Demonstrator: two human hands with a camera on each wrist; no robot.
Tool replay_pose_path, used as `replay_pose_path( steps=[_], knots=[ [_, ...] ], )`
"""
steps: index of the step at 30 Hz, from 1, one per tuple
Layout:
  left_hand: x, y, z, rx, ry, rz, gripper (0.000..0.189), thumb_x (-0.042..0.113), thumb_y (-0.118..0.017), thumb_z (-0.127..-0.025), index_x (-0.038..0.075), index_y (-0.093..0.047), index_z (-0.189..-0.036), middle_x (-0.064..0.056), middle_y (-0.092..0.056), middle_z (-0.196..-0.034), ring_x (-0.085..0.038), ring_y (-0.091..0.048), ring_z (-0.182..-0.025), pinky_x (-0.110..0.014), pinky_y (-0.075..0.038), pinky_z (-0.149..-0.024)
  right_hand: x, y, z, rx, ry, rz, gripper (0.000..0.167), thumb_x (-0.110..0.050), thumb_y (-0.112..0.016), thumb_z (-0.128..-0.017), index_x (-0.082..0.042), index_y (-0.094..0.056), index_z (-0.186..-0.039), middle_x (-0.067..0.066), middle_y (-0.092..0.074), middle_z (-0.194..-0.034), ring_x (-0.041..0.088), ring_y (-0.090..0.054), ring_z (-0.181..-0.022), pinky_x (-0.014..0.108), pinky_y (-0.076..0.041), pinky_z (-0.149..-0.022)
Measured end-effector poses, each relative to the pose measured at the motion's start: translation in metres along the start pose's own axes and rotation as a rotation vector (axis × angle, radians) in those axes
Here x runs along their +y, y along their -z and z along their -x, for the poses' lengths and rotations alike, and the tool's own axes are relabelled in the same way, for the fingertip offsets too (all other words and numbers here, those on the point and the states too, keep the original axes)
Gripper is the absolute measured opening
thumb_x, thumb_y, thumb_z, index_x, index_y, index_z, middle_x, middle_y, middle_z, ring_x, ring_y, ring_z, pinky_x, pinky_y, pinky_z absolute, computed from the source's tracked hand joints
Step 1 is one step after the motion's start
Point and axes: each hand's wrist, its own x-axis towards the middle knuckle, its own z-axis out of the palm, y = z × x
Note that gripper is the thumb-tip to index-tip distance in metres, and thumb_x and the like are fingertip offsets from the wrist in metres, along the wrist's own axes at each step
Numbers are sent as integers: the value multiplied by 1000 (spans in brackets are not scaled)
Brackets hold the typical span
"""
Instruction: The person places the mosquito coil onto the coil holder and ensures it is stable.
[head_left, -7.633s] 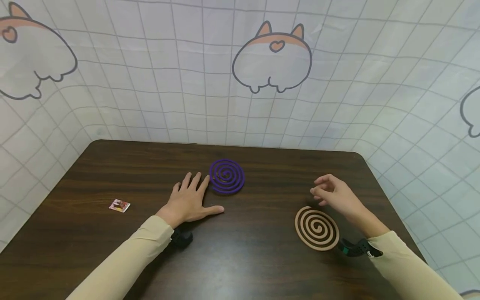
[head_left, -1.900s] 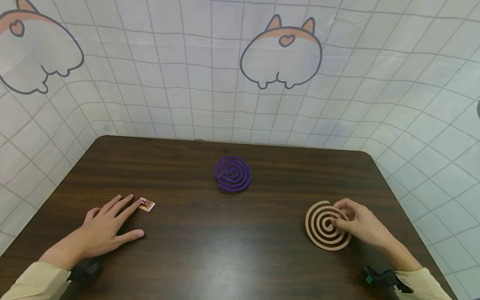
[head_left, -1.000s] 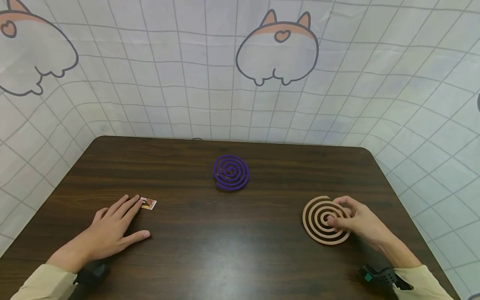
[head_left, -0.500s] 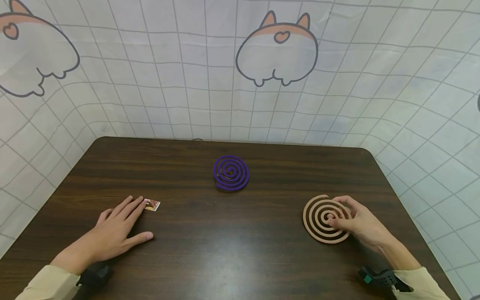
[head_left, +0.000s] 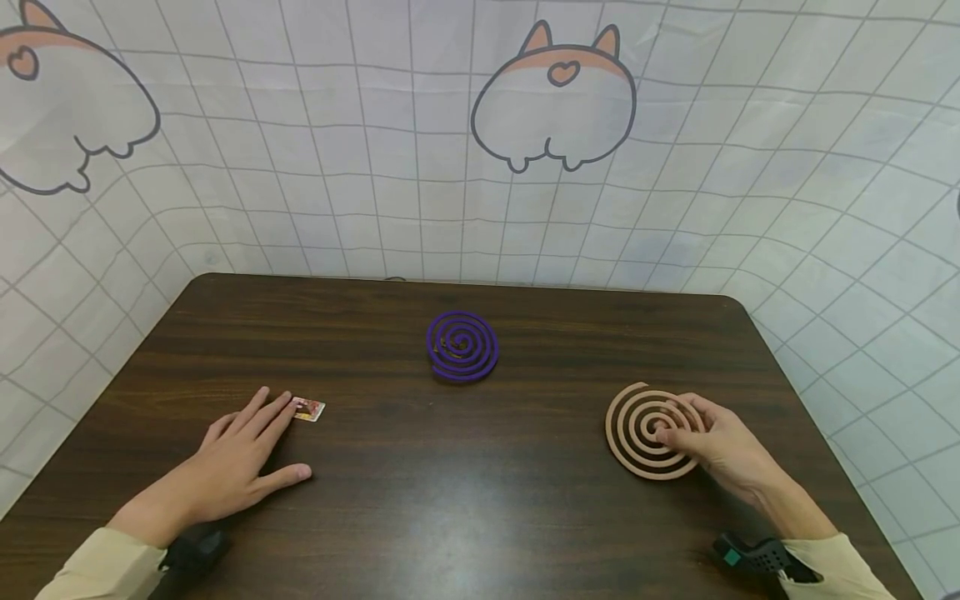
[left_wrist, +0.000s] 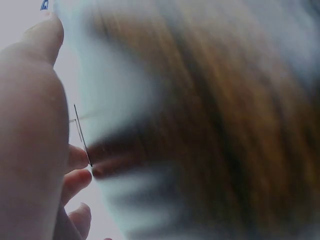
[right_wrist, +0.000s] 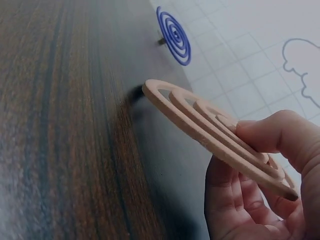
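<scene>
My right hand [head_left: 723, 442] pinches a tan mosquito coil [head_left: 626, 442], thumb on top near its centre and fingers curled underneath. The right wrist view shows this coil [right_wrist: 200, 132] tilted, its lower face raised off the table. My left hand [head_left: 232, 467] lies with fingers extended and thumb spread. Its fingertips touch the left end of a small picture card [head_left: 310, 409], hiding part of it. In the left wrist view the left hand [left_wrist: 30, 135] covers the left side, and the table is blurred.
A purple mosquito coil [head_left: 462, 367] sits near the middle back of the dark wooden table [head_left: 450, 500], slightly raised on a small brass-coloured piece. White grid cloth [head_left: 375, 167] with cartoon animal prints hangs behind and beside the table.
Earlier, my left hand left the purple coil's side for the card, and my right hand took hold of the tan coil. Lately the left hand and card slid slightly right; the tan coil turned a little.
</scene>
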Motion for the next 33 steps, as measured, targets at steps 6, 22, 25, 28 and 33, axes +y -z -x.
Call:
replay_pose_path(
  steps=[6, 22, 25, 28, 33],
  knots=[
    [4, -1, -1, 3, 7, -9, 94, 68, -59, -95, 16, -26, -166, -17, -27, -171, -44, -16, -160, -73, -28, -105, 1, -3, -2, -31, 30, -46, 32, -2, -64, -100, -6, -51, -130, -6, -68, -106, 6, -68, -91, 24, -60, -78],
    [20, -3, -5, 7, -22, -6, 95, 69, -57, -96, 11, -27, -165, -17, -26, -171, -42, -14, -161, -70, -26, -109, -1, -6, -6, -67, 57, -99, 31, 0, -61, -101, -10, -52, -129, -8, -70, -106, 3, -69, -91, 22, -59, -77],
    [22, -4, -6, 9, -26, -6, 94, 68, -57, -96, 11, -27, -165, -16, -26, -171, -42, -14, -161, -70, -27, -108, -2, -8, -7, -58, 51, -110, 29, -1, -61, -102, -11, -53, -127, -9, -70, -105, 4, -69, -90, 23, -60, -78],
    [25, -6, -7, 14, -27, -4, 93, 68, -57, -97, 14, -27, -165, -16, -26, -171, -43, -14, -160, -71, -28, -106, -2, -11, -8, -47, 52, -105, 28, -2, -62, -102, -8, -52, -127, -7, -70, -104, 6, -69, -89, 25, -60, -77],
    [29, -8, -8, 18, -26, 14, 88, 67, -56, -97, 18, -29, -165, -16, -24, -172, -44, -11, -161, -71, -26, -107, -3, -13, -11, -19, 40, -68, 32, -5, -65, -101, -5, -50, -130, -7, -69, -104, 9, -70, -87, 27, -61, -77]
  ],
)
